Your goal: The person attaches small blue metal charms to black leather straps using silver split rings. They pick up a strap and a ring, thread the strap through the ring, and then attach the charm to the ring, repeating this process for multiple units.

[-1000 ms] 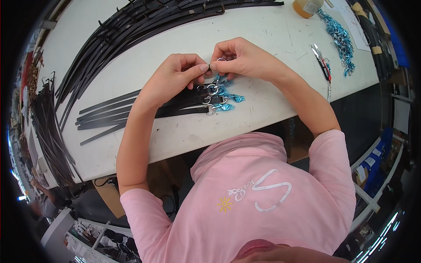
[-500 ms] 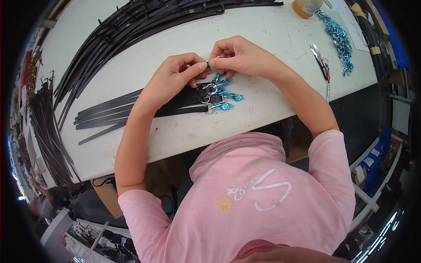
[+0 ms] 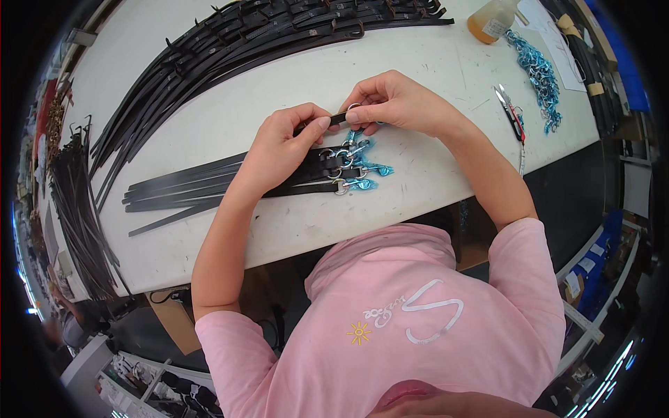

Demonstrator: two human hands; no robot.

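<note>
I am looking straight down at a white worktable with both my bare hands meeting near its middle. My left hand and my right hand are close together, fingertips almost touching, and between them they pinch the end of one black strap; each hand is closed on it, the left with thumb and forefinger, the right from the other side. Just below my hands lies a small bundle of black straps stretching away to my left, their near ends fitted with silver rings and bright blue clips. A much larger fan of black straps curves across the far side of the table. To my right lie a small pair of snips, a heap of loose blue clips and an amber bottle. My pink shirt fills the lower part of the view.
</note>
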